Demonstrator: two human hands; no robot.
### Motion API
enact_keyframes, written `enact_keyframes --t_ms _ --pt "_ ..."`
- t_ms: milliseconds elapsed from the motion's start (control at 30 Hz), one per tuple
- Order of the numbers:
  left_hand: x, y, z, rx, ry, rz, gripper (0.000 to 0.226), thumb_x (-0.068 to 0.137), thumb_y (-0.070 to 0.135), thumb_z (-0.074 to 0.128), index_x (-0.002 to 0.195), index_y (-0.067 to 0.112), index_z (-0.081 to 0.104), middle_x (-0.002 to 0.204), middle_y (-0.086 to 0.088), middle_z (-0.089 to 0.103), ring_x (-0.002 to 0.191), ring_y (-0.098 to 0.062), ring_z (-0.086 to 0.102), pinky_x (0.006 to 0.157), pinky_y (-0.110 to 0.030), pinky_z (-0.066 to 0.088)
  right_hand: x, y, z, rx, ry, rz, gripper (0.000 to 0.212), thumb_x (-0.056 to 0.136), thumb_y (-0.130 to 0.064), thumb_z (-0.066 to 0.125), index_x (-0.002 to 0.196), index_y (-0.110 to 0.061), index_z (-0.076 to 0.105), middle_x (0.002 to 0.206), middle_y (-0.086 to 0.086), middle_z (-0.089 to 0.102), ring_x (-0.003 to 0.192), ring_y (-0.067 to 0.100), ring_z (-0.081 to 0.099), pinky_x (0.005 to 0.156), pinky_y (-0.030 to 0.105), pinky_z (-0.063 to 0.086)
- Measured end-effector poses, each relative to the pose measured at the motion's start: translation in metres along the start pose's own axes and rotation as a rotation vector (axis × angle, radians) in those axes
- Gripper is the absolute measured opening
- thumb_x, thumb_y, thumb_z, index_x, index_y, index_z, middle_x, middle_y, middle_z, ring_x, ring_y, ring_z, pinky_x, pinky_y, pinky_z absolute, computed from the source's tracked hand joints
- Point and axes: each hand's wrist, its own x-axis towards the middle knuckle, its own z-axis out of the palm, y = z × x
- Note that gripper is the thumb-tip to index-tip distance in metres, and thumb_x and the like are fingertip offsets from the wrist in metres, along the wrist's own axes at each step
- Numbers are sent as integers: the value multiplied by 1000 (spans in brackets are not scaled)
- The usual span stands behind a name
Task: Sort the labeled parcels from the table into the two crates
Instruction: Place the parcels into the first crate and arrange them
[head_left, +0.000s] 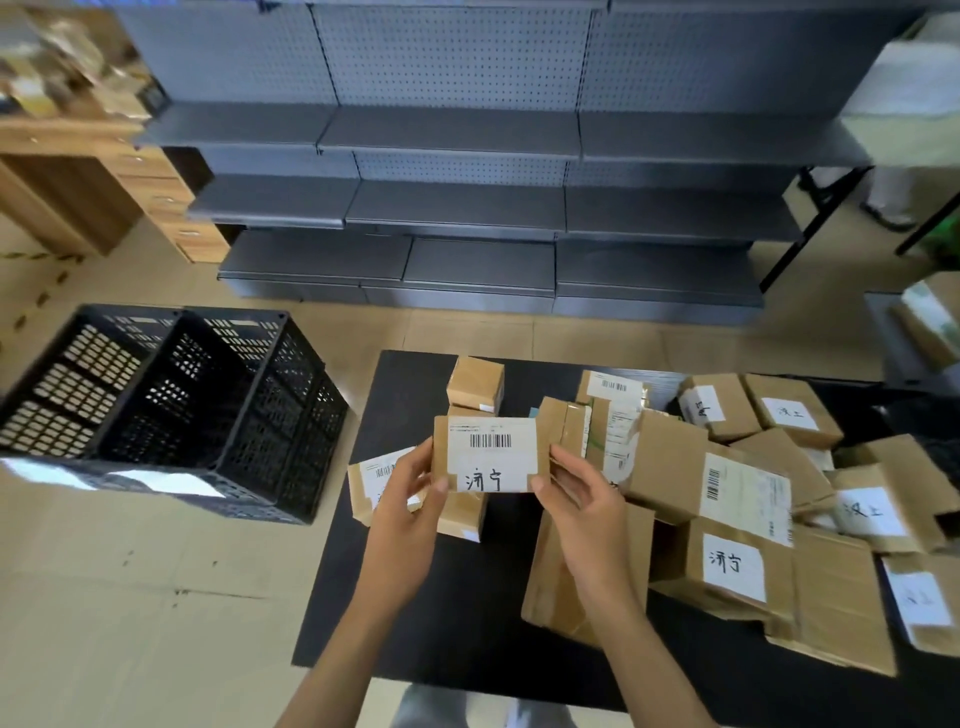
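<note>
With both hands, left hand (410, 493) and right hand (582, 499), pinching the lifted parcel (491, 454) above the table (415, 597) near its left edge, the person should read its handwritten label before choosing between the two crates (171, 410).

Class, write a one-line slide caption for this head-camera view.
Both hands, left and right, hold a labeled parcel above the black table, two black crates waiting alongside.

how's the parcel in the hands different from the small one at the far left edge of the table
The held parcel is lifted off the table, gripped by the left hand and right hand; the small far parcel rests on another box. The held parcel shows a barcode label and handwritten characters; the far parcel shows mostly bare cardboard and tape. Both are brown cardboard.
</note>
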Motion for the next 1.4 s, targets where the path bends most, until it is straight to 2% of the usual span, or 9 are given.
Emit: enact_keyframes --t_ms 133,300,433,500,633,933,1033,1133,1400 --pt "1 -1 -10 2 30 27 51 100 15 67 143 38 52 135 27 62 126 -5 59 99 -28 53 -3 -2 5 -79 -15 -65 50 89 -8 75 127 -37 60 119 -26 64 107 -15 59 87 11 52" --pt "-1 -4 -18 -6 56 19 57 97 12 71 139 45 51 132 35 58 128 -7 58 98 -34 58 -8 -1 16 -131 -15 -126 45 89 -12 77 125 -35 63 120 -21 65 105 -18 59 80 7 52" --pt "3 -10 -26 -46 77 15 46 98 15 69 136 37 56 132 32 60 130 -7 57 100 -44 58 -12 7 20 -170 32 -152 27 87 -17 80 108 -31 70 112 -17 73 108 -2 67 96 33 58" --pt "5 -11 -29 -90 70 6 39 100 11 67 129 36 59 131 29 63 131 -9 58 101 -50 57 -14 10 24 -171 34 -146 27 86 -17 81 107 -30 71 113 -17 74 110 1 67 98 37 58" --pt "7 -12 -33 -140 80 24 33 100 7 66 120 32 58 131 23 66 131 -11 59 105 -50 55 -18 12 36 -135 28 -135 26 85 -14 81 105 -26 70 125 -16 70 118 2 65 100 34 56" --pt "14 -23 -58 -197 53 6 31 100 6 65 121 27 56 133 16 67 131 -15 59 109 -48 52 -27 15 63 -104 2 -153 23 87 -4 77 102 -17 66 118 -9 74 116 7 67 98 41 58" --pt "15 -27 -67 -189 54 -17 30 99 18 68 124 28 57 134 16 66 130 -15 59 107 -49 53 -30 17 73 -152 28 -155 26 87 -10 79 106 -24 66 117 -13 73 115 4 66 99 40 57" --pt "15 -30 -76 -186 66 -8 37 96 20 72 131 26 63 132 18 67 126 -8 61 105 -41 55 -34 21 80 -183 70 -170 28 89 -17 78 112 -28 67 118 -18 72 116 3 65 100 39 57" --pt "8 -37 -78 -367 9 -93 40 92 17 77 132 23 71 123 10 75 120 -11 68 99 -39 58 -52 23 79 -171 204 -190 25 92 -24 74 116 -31 68 109 -28 71 105 -6 66 86 22 57"
